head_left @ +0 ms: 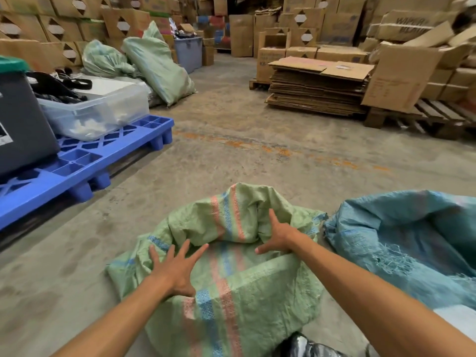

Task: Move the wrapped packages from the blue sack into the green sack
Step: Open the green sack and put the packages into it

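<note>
1. Woven green fabric is pressed under both hands: the left hand point(177, 274) is laid flat on the green sack point(231, 279) with its fingers point(198, 253) straight and spread wide, nothing being gripped.
2. The right hand point(279, 237) is set on the same sack, its fingers extended and splayed, the thumb pointed toward the left hand; the fingertips are sunk into a fold of the cloth, but no pinch or curl around it can be made out.
3. Between the two hands a band of pink and blue stripes is seen running along the sack, and the crumpled upper part of the sack is bunched just beyond the right fingers.
4. Just to the right of the right hand the blue sack point(412, 243) is slumped on the floor, touching or nearly touching the green one, with frayed threads along its torn edge; its contents are not visible.
5. Close below the forearms, at the near edge of the view, a dark shiny wrapped package point(306, 343) is partly seen beside the green sack.
6. Well to the left of the left hand a blue plastic pallet point(85, 163) is laid on the concrete floor point(231, 150), bearing a clear plastic tub point(98, 112) and a dark bin point(23, 124).
7. Far beyond the fingers, two filled green sacks point(159, 65) are leaned together, flattened cardboard point(319, 83) is stacked on a wooden pallet, and stacked cartons point(322, 24) fill the background.
</note>
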Demonstrator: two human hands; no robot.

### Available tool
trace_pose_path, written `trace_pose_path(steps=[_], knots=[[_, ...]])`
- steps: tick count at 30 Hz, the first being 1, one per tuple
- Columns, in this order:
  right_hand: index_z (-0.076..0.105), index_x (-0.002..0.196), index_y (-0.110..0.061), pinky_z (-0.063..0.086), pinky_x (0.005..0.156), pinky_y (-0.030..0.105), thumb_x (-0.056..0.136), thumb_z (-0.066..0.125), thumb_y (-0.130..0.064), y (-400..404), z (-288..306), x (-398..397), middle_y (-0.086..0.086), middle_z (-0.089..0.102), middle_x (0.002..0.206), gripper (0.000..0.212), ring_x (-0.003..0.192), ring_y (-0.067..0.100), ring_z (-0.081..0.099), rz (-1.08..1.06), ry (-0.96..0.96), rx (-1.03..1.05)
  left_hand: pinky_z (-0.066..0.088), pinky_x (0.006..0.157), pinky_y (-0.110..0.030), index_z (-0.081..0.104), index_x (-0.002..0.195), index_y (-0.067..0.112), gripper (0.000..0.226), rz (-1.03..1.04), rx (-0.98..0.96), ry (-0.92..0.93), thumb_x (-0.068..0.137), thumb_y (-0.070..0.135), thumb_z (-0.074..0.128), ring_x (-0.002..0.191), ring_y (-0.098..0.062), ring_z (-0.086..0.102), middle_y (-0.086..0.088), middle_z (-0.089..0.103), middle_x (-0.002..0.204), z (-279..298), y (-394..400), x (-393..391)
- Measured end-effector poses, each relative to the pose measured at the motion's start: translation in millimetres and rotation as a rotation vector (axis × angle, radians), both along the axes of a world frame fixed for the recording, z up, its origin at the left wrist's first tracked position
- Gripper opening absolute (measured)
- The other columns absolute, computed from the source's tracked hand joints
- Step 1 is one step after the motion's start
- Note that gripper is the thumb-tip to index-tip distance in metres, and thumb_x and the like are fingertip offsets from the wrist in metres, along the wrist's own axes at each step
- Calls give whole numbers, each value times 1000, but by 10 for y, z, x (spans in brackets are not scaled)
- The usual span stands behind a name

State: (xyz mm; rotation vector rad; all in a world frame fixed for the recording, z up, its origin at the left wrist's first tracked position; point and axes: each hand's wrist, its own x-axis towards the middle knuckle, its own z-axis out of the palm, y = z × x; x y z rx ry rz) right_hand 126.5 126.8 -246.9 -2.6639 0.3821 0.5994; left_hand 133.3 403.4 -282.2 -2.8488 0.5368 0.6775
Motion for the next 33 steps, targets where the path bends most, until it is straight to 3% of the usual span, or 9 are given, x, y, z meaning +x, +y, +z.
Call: trace_pose_path(steps=[2,5,9,16,20,24,27,30,33], knots=[[25,152,-11,48,100,39,78,78,-42,5,-15,-44,16,57,135,96,120,30,57,38,-90,-32,-4,106,-76,-7,152,48,112,14,-99,-91,73,64,71,151,-31,9,-4,-2,165,24,-24,-33],[69,111,-16,58,78,36,87,66,-31,48,85,-71,6,74,97,29,82,20,70,94,-350,-49,25,113,-58,27,150,40,84,23,-283,-261,79,56,68,137,-22,41,2,38,151,138,-89,-82],[73,94,-26,60,65,38,86,57,-26,32,415,-262,-5,73,76,18,65,13,67,170,-527,-44,50,96,-35,64,121,28,33,24,-719,-238,89,37,65,107,-8,60,10,65,116,354,-297,-169],[72,98,-31,53,67,32,87,60,-31,-476,832,-1033,-7,72,80,16,71,14,64,-25,-612,-82,52,76,-19,70,92,26,10,-315,-1079,-223,86,30,64,80,4,62,16,68,84,722,-1130,-735],[70,99,-34,50,71,32,85,61,-38,-947,877,-1572,-10,70,87,17,84,15,64,-231,-554,-191,48,71,-18,68,102,22,16,-506,-1018,66,86,25,65,74,-3,62,12,66,81,627,-1603,-1158],[62,114,-28,52,88,39,78,70,-55,-1291,856,-1998,0,68,107,45,103,23,63,-276,-266,-179,49,96,-26,50,137,20,52,-507,-771,333,90,35,66,109,-13,61,-4,62,127,320,-1827,-1418],[52,132,-27,45,100,40,67,67,-76,-1371,818,-2279,9,47,137,83,121,29,53,-273,-31,-190,30,114,-30,29,153,13,79,-563,-538,383,90,48,64,140,-21,38,-9,37,155,25,-1868,-1522],[41,143,-30,39,109,49,47,55,-93,-1364,818,-2444,13,28,149,116,131,36,43,-312,94,-136,23,120,-39,11,156,13,100,-623,-262,371,85,63,60,145,-30,25,-15,24,159,-283,-1828,-1577],[34,148,-32,34,112,53,39,51,-96,-1381,819,-2483,12,20,154,127,138,38,34,-345,191,-119,16,122,-44,1,157,14,109,-637,-179,304,82,69,59,148,-35,12,-14,14,162,-379,-1793,-1637]])
